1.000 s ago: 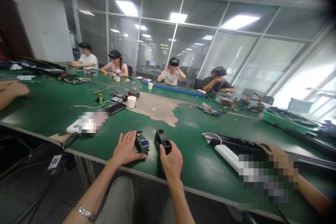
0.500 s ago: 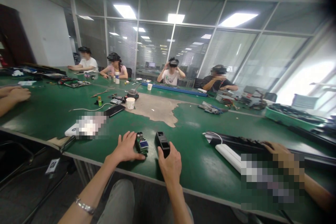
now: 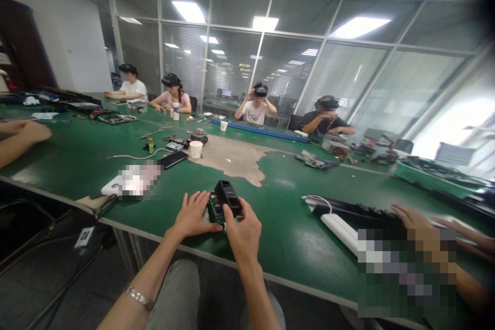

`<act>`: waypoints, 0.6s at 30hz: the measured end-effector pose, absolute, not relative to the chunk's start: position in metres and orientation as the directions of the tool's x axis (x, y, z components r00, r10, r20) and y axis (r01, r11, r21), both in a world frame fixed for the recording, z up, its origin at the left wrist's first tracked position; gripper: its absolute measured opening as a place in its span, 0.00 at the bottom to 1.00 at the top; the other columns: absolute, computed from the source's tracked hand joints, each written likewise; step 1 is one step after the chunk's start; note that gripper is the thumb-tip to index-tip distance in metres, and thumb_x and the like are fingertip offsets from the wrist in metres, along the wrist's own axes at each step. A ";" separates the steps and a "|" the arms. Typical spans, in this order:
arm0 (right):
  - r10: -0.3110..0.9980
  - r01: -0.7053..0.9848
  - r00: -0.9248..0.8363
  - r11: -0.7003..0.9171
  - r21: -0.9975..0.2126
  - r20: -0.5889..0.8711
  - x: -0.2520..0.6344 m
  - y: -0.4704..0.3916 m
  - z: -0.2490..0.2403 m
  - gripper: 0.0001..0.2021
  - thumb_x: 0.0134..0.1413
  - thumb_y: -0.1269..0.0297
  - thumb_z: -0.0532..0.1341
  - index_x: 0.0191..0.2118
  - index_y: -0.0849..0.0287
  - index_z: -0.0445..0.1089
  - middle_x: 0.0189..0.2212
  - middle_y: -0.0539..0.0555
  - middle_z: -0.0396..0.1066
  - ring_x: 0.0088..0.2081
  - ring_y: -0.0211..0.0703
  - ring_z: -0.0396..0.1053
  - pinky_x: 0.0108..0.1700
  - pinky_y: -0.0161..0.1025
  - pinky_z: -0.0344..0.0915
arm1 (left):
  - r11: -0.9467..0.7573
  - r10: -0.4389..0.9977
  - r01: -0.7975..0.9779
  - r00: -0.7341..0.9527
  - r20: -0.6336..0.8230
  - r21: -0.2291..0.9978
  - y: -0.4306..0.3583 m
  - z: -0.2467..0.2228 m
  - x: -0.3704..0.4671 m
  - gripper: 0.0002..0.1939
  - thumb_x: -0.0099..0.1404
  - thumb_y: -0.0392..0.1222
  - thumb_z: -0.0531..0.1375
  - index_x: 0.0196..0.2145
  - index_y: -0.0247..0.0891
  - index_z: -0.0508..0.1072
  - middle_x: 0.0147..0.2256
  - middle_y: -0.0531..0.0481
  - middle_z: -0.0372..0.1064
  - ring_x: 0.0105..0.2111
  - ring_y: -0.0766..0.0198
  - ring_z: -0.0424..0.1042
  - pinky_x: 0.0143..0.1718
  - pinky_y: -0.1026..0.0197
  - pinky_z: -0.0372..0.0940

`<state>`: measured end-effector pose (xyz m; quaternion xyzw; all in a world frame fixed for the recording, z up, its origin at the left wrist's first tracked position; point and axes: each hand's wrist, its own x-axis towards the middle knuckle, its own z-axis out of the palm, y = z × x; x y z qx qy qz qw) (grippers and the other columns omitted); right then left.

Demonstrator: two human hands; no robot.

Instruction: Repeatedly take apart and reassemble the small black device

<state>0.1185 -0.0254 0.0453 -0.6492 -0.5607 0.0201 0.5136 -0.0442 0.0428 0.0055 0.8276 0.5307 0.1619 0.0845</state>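
A small green circuit board (image 3: 217,210) with a little display stands on the table's near side. My left hand (image 3: 195,215) rests against its left side, thumb by the near end and fingertips by the far end, gripping it lightly. In my right hand (image 3: 245,227) is a black plastic housing (image 3: 227,194) with a window cut in it, pinched between thumb and fingers. The housing is tilted just over the board's right side and hides part of it. Whether the two touch, I cannot tell.
Left of my hands lie a white power bank (image 3: 111,187) and a black phone (image 3: 175,159). A paper cup (image 3: 196,149) stands beyond. To the right is a white power strip (image 3: 340,232), with another person's hand (image 3: 415,219) near it. Several people sit across the green table (image 3: 286,227).
My right hand has lifted the black housing off the table and brought it left, over the circuit board. My left hand has stayed at the board. The view has shifted slightly.
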 end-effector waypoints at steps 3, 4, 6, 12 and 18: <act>0.813 0.767 0.297 0.110 -0.633 0.501 0.107 -0.021 0.048 0.22 0.56 0.53 0.57 0.51 0.63 0.69 0.43 0.61 0.74 0.40 0.48 0.71 0.45 0.40 0.62 | -0.422 0.906 0.848 0.384 0.175 0.322 0.043 0.006 -0.046 0.57 0.48 0.75 0.57 0.66 0.40 0.48 0.66 0.42 0.45 0.66 0.44 0.41 0.65 0.37 0.32; 0.822 0.785 0.293 0.085 -0.613 0.489 0.104 -0.020 0.048 0.22 0.56 0.54 0.57 0.51 0.63 0.69 0.43 0.61 0.74 0.41 0.49 0.71 0.45 0.41 0.62 | -0.422 0.906 0.847 0.386 0.171 0.324 0.042 0.005 -0.047 0.56 0.49 0.74 0.58 0.66 0.40 0.48 0.67 0.43 0.45 0.66 0.44 0.41 0.65 0.37 0.31; 0.829 0.820 0.290 0.042 -0.570 0.477 0.101 -0.018 0.048 0.22 0.57 0.54 0.56 0.52 0.62 0.68 0.42 0.60 0.74 0.42 0.50 0.71 0.45 0.41 0.61 | -0.422 0.906 0.846 0.384 0.178 0.324 0.042 0.005 -0.048 0.55 0.49 0.72 0.58 0.66 0.41 0.47 0.67 0.43 0.44 0.66 0.44 0.41 0.65 0.37 0.31; 0.869 0.886 0.252 -0.030 -0.462 0.425 0.089 -0.017 0.057 0.21 0.57 0.55 0.56 0.52 0.62 0.67 0.39 0.60 0.74 0.41 0.52 0.71 0.43 0.40 0.60 | -0.432 0.902 0.846 0.395 0.177 0.312 0.043 0.003 -0.051 0.52 0.52 0.68 0.57 0.66 0.35 0.48 0.66 0.39 0.44 0.66 0.45 0.41 0.65 0.37 0.30; 0.906 0.913 0.230 -0.075 -0.402 0.355 0.082 -0.022 0.052 0.19 0.57 0.57 0.56 0.50 0.60 0.67 0.37 0.59 0.74 0.41 0.50 0.71 0.41 0.39 0.60 | -0.410 0.912 0.854 0.372 0.174 0.321 0.047 -0.003 -0.051 0.50 0.53 0.61 0.57 0.66 0.32 0.47 0.67 0.37 0.42 0.67 0.46 0.41 0.65 0.38 0.31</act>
